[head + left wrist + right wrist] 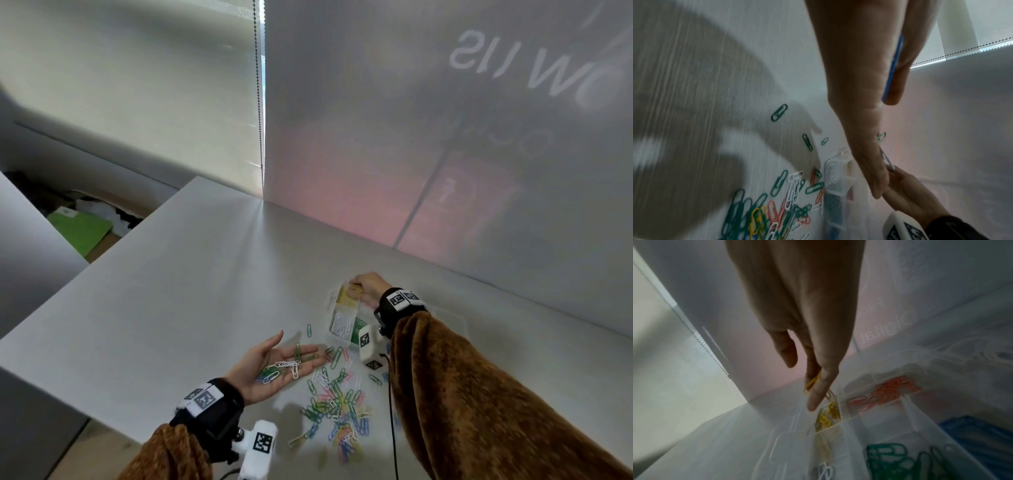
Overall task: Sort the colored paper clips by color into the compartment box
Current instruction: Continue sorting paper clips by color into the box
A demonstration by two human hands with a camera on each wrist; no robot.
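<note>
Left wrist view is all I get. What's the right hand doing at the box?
Observer: The right hand pinches a yellow clip above the yellow compartment of the box.
Operator: Other colours in there?
Observer: Orange clips, green clips, blue clips, each in its own compartment.
Operator: My left hand?
Observer: The left hand lies palm up, carrying white and green clips.

Clear plastic compartment box [343,320] part hidden by right hand [368,286]; loose multicoloured paper clip pile [764,216] blurred, cut off at btm edge.
</note>
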